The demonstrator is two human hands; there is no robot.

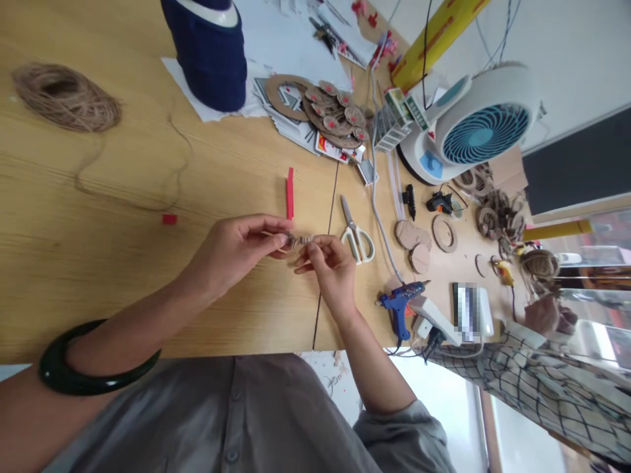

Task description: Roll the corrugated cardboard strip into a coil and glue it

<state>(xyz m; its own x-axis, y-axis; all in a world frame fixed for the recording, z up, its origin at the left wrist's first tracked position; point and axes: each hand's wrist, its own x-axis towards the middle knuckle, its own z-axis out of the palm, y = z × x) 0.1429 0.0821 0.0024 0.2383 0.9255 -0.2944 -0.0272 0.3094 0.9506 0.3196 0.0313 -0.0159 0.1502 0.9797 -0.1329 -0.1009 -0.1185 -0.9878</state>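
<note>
My left hand [236, 249] and my right hand [329, 266] meet above the wooden table [98, 249], both pinching a small piece wound with brown twine [297, 241]. The left fingers hold its left end, the right fingertips its right end. A dark bangle [93, 378] sits on my left forearm. A red strip [290, 192] lies just beyond the hands, and white-handled scissors [355, 233] rest right of them.
A ball of twine [66, 97] lies far left, its strand trailing toward a small red bit [169, 219]. A blue glue gun [401, 303], cardboard discs [414, 240], a desk fan [480, 128] and a dark blue object [210, 52] surround the area. Another person's checked sleeve [532, 381] enters at right.
</note>
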